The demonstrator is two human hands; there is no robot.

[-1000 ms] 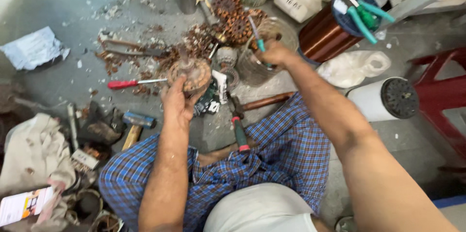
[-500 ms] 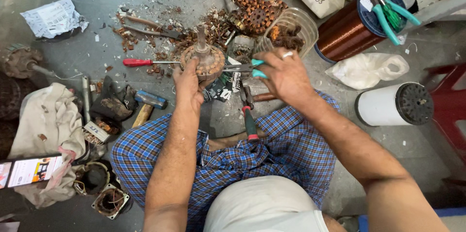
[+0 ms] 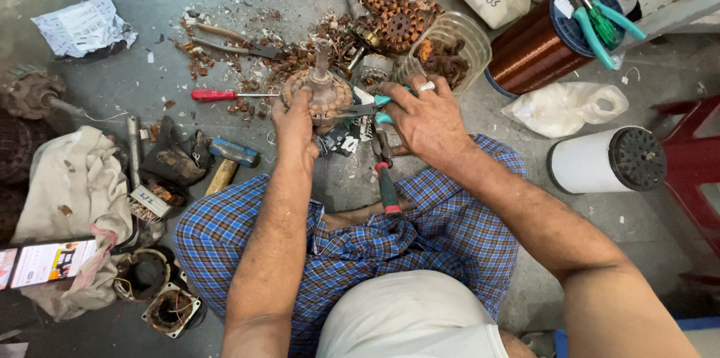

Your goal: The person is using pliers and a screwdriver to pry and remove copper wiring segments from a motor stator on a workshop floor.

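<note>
The left hand (image 3: 294, 122) is clasped around a round, copper-wound motor stator (image 3: 319, 95) with a dull metal shaft rising from its middle; it sits on the grey concrete floor (image 3: 142, 73) in front of the crossed legs. The right hand (image 3: 424, 118) is closed on teal-handled pliers (image 3: 367, 107), whose steel tips touch the stator's rim. Curled scraps of brown wire (image 3: 247, 73) litter the floor around it. A red-handled screwdriver (image 3: 221, 95) lies just left of the stator, and a glossy spool of copper wire (image 3: 536, 43) stands well to the right.
</note>
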